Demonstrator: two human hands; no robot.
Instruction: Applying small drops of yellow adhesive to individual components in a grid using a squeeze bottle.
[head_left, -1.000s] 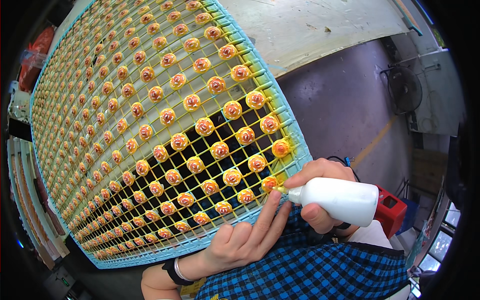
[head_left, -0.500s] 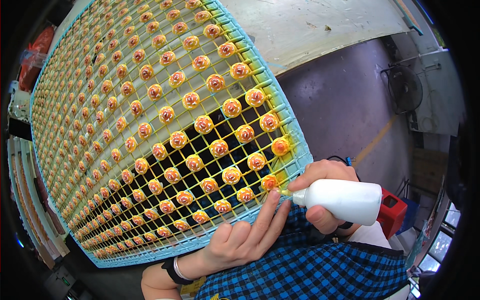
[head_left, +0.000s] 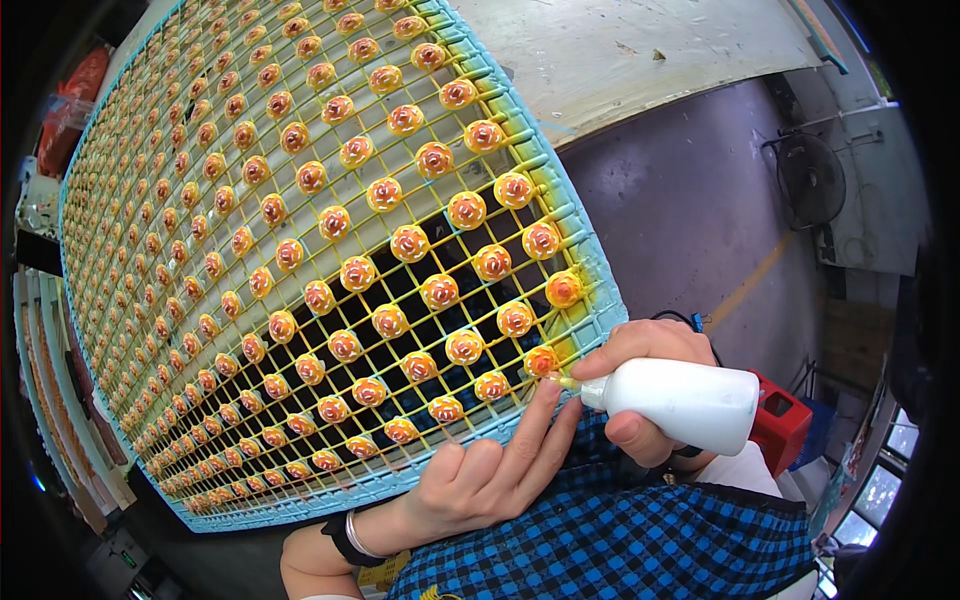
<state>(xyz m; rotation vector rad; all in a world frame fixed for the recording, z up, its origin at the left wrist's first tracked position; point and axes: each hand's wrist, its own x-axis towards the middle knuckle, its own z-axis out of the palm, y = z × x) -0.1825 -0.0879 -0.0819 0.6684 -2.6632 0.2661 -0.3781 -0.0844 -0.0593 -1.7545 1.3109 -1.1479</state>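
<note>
In my right hand is a white squeeze bottle, gripped on its side with the nozzle pointing left. The nozzle tip meets an orange-yellow rosette near the close right corner of a large lattice panel. This panel has yellow crossing strands and a light-blue woven rim. My left hand rests at the near rim, its fingers stretched out and a fingertip beside the nozzle tip. White dashes mark most rosettes; the one at the corner and another orange rosette just beyond it show no plain white dashes.
Below the panel's far part lies a pale worktable. A red container stands at the right behind the bottle. Further off are a black fan and a grey floor with a yellow line. Long strips lean at the left.
The bottle has tilted very slightly, its base moving a little left. Both hands keep almost the same places, and the nozzle stays at the corner rosette.
</note>
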